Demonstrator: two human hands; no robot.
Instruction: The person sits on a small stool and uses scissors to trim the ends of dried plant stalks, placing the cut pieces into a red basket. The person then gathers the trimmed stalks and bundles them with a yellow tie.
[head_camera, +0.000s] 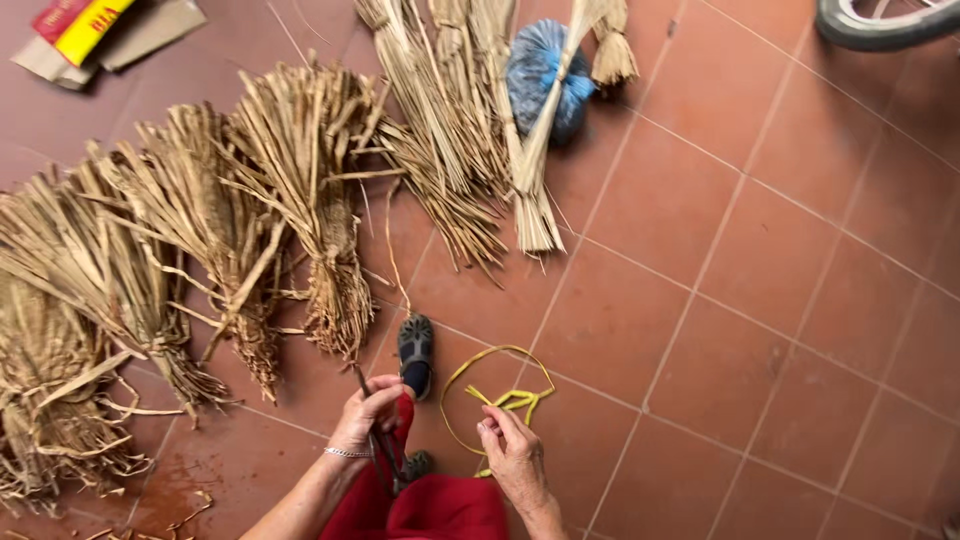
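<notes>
- Head view: yellow strap (497, 392), thin and flat, looped on red tile floor (760, 260), knotted tangle at loop's 3 o'clock.
- Right hand (512, 455) pinching strap end, fingers clenched on it.
- Left hand (366, 412) grasping dark scissors (378, 440).
- Dried-leaf bundles (300, 190) crowding 9 to 12 o'clock; open tiles from 1 to 5 o'clock.

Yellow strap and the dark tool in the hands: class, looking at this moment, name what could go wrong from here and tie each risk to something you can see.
1. The left hand grips a thin dark tool close to the red trouser leg; a slip might jab the leg.
2. The yellow strap, pinched by the right hand, loops loosely beside the dark shoe and could snag the foot.
</notes>
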